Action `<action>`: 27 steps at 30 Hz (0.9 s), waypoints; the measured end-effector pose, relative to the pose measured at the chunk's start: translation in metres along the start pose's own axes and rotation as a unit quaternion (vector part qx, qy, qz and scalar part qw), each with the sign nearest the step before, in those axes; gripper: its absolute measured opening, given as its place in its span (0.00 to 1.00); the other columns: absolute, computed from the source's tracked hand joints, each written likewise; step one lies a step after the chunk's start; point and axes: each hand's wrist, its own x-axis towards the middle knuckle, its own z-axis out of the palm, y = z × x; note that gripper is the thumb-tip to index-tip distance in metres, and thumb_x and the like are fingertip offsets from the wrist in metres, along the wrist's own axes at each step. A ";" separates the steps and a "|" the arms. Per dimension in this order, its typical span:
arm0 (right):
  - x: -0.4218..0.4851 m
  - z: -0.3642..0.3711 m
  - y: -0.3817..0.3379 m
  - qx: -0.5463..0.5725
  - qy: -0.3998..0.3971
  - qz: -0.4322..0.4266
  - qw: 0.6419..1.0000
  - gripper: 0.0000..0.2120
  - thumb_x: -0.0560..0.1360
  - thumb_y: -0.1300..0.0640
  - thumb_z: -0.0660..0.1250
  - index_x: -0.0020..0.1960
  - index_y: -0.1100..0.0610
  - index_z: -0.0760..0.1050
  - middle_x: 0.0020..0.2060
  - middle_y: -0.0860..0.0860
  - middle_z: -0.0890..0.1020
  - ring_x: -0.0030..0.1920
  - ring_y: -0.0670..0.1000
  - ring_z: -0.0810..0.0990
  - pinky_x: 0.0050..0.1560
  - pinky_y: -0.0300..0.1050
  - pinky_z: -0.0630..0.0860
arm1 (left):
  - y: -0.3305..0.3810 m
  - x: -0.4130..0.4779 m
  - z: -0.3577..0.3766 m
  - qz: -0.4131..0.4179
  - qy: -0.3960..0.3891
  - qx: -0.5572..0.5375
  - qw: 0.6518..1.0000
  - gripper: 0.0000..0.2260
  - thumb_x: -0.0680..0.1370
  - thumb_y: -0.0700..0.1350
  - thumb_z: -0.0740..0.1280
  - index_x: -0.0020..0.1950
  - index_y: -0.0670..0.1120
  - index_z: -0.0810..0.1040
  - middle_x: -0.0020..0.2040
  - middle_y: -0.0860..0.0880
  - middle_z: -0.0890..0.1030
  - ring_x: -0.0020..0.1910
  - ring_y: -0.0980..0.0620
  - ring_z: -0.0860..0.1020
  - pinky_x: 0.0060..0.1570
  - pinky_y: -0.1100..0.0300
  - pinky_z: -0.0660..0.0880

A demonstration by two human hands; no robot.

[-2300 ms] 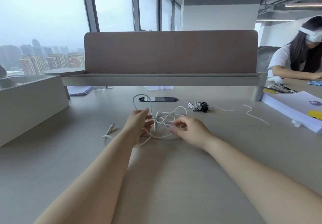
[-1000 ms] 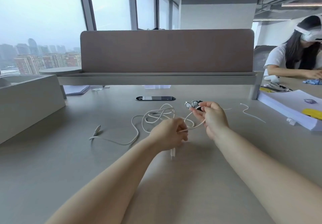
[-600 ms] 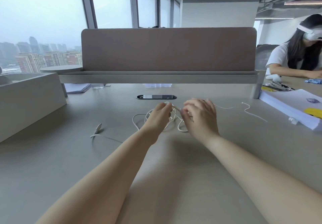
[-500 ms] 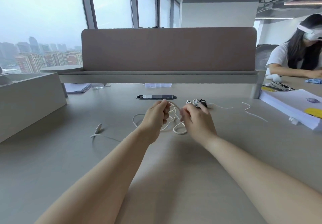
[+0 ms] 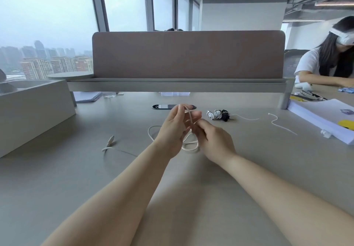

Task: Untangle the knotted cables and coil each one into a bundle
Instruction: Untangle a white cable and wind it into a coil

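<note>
A thin white cable (image 5: 189,146) lies looped on the grey desk (image 5: 191,198) at the centre. My left hand (image 5: 175,131) is raised above it, thumb and fingers holding a loop of the cable that runs over its fingers. My right hand (image 5: 212,142) pinches the same cable just to the right, close against the left hand. The cable's tail trails left to a plug (image 5: 110,140) lying on the desk. Behind the hands sit coiled bundles (image 5: 218,114), two white and one black.
A loose white cable piece (image 5: 277,123) lies at the right. A stack of white paper (image 5: 323,117) fills the right edge, where another person sits. A brown divider panel (image 5: 187,54) and shelf cross the back; a grey box (image 5: 32,110) stands left. A cable grommet (image 5: 164,106) is mid-desk.
My left hand has lifted and turned with a cable loop over its fingers. My right hand has dropped slightly and closed in beside it. The loops on the desk are fewer and tighter.
</note>
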 end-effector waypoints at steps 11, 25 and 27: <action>-0.006 0.007 -0.009 -0.072 0.120 -0.268 0.953 0.09 0.74 0.56 0.61 0.39 0.57 0.76 0.29 0.50 0.77 0.29 0.54 0.74 0.29 0.44 0.66 | 0.003 0.013 -0.011 -0.015 0.108 -0.016 0.994 0.14 0.84 0.49 0.53 0.47 0.45 0.73 0.28 0.54 0.64 0.25 0.57 0.60 0.30 0.64 0.58; 0.000 0.008 0.010 -0.056 0.157 -0.168 0.972 0.16 0.78 0.45 0.58 0.45 0.52 0.79 0.38 0.47 0.81 0.35 0.51 0.80 0.27 0.44 0.73 | -0.011 0.007 -0.006 -0.011 0.031 0.231 0.972 0.16 0.83 0.52 0.53 0.38 0.49 0.68 0.32 0.54 0.66 0.30 0.55 0.62 0.34 0.61 0.60; 0.001 0.006 0.010 -0.051 0.153 -0.154 0.975 0.15 0.77 0.44 0.59 0.44 0.53 0.78 0.38 0.46 0.81 0.35 0.50 0.80 0.28 0.42 0.72 | -0.010 0.006 -0.006 -0.010 0.013 0.260 0.966 0.14 0.83 0.51 0.53 0.39 0.48 0.67 0.32 0.53 0.65 0.31 0.55 0.62 0.34 0.61 0.60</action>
